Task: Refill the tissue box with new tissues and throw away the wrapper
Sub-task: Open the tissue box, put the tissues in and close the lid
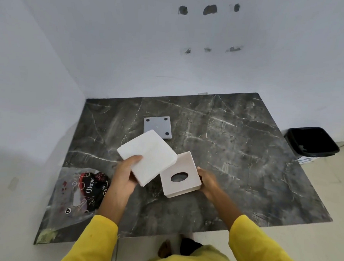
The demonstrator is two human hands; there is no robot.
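My left hand (125, 173) grips a white square stack of tissues (150, 155), held tilted above the dark marble table (235, 153). Its lower right corner overlaps the tissue box. My right hand (207, 181) holds the square pale tissue box (181, 175) by its right side, the face with the oval opening turned up toward me. The box's grey bottom panel (157, 126), with dark round feet, lies flat on the table behind the stack. The printed plastic wrapper (78, 191) lies crumpled at the table's left front corner.
A black waste bin (312, 142) stands on the floor beyond the table's right edge. White walls border the table at the back and left. The table's front edge is close to my body and yellow sleeves.
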